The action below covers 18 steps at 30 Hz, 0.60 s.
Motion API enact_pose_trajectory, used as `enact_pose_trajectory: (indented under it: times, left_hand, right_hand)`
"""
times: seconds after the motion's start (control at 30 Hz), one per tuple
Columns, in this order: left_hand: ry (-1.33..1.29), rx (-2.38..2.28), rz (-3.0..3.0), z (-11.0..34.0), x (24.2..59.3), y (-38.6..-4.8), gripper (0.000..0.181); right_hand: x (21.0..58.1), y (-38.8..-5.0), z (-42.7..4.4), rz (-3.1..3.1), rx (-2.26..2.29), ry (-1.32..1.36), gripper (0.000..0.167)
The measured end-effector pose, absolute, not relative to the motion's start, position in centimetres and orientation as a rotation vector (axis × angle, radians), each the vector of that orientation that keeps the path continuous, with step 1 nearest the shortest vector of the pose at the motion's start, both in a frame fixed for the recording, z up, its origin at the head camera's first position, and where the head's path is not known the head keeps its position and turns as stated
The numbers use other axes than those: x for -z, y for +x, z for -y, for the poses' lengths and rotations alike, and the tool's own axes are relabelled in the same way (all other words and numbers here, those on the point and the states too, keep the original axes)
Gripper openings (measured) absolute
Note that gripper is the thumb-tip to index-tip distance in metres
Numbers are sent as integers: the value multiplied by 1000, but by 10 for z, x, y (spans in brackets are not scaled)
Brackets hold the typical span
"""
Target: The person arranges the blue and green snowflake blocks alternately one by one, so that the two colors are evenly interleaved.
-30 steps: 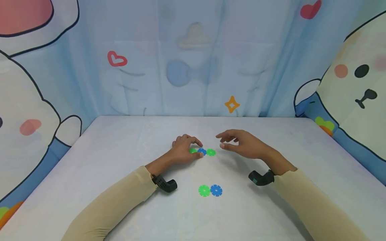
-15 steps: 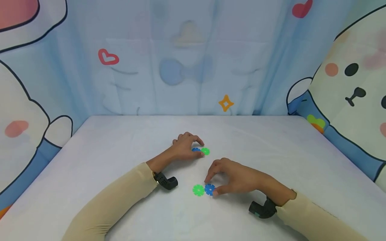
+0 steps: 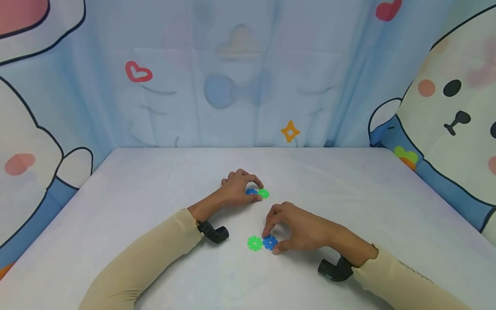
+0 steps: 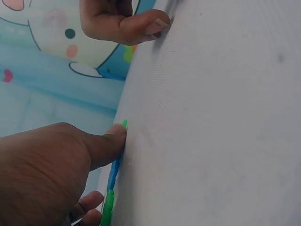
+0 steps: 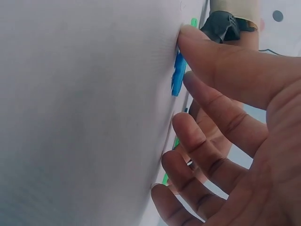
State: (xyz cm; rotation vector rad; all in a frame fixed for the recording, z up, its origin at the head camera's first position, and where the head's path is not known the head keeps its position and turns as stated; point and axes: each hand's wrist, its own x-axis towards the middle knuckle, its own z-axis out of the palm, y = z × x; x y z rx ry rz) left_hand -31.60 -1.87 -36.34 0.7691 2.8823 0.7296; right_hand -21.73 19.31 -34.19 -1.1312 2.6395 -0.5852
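Flat, notched plastic snowflake discs lie on the white table in two rows. In the back row, my left hand [image 3: 238, 189] pinches the right-hand green disc [image 3: 264, 193] between thumb and index finger. A blue disc [image 3: 251, 191] beside it is partly covered by that hand, and another green disc [image 4: 108, 207] shows in the left wrist view. Nearer me, a green disc [image 3: 255, 243] and a blue disc [image 3: 270, 242] lie edge to edge; whether they interlock I cannot tell. My right hand [image 3: 298, 228] pinches this front blue disc at its edges, other fingers loosely bent.
The white-covered table [image 3: 174, 267] reaches back to a light blue curtain [image 3: 248, 86] printed with cartoon animals. Black camera mounts [image 3: 336, 270] sit on both wrists, below the beige sleeves [image 3: 147, 254].
My right hand has come down and towards me from beside the back row to the front blue disc. My left hand has slid right along the back row. The head view has turned slightly right.
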Motion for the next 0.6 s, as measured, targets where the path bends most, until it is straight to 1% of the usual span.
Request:
enact_pose_trajectory:
  times: [0.17,0.4,0.6]
  left_hand:
    - [761,-738,-2884,18,363,-315,32]
    - [747,-747,-2888,18,364,-315,32]
    - [742,-749,-2891,18,364,-315,32]
  right_hand:
    - [343,-217,-192,-2652,583,-1131,26]
    - [344,-213,-190,-2681,571,-1051,24]
    - [345,-213,-190,-2673,588,-1077,26]
